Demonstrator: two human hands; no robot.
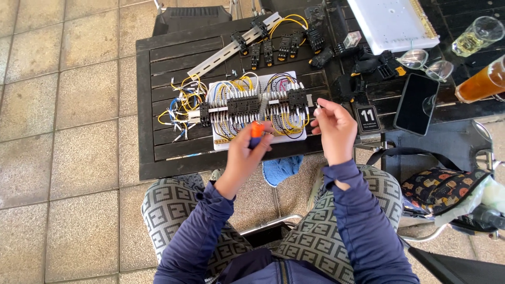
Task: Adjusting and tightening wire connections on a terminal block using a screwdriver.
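From the head camera, the left hand is closed around a short screwdriver with an orange handle, held upright over the near edge of the white rectangular board. That board carries a row of black terminal blocks threaded with yellow and white wires, and lies at the centre of the dark slatted wooden table. At three o'clock from the screwdriver, the right hand pinches a small pale piece, too small to tell, between its fingertips. A loose grey metal rail lies at twelve o'clock; a black phone at three.
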